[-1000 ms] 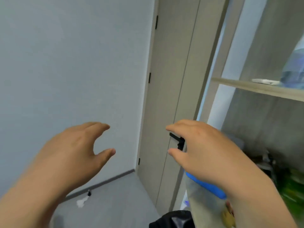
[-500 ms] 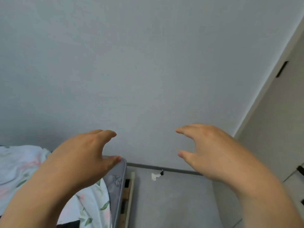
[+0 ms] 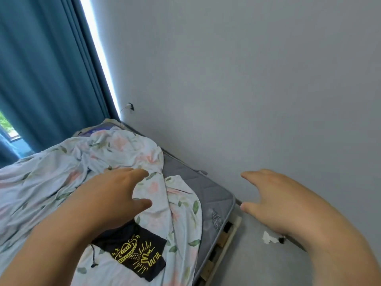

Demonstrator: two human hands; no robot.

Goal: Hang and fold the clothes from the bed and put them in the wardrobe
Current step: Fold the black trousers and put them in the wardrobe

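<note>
bed [image 3: 214,195]: floral sheet [image 3: 61,168], black garment [image 3: 142,256] | wall [image 3: 247,79] grey | hands: left [image 3: 111,199], right [image 3: 274,203] spread, empty

wall [image 3: 247,79] right, bed [image 3: 206,190] below

Black garment [image 3: 140,254] partly hidden under left forearm [image 3: 51,250]; bed [image 3: 214,195] cut off at left and bottom edges; yellow print unreadable.

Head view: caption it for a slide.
Both empty hands, left and right, reach toward a black printed garment on the bed.
</note>
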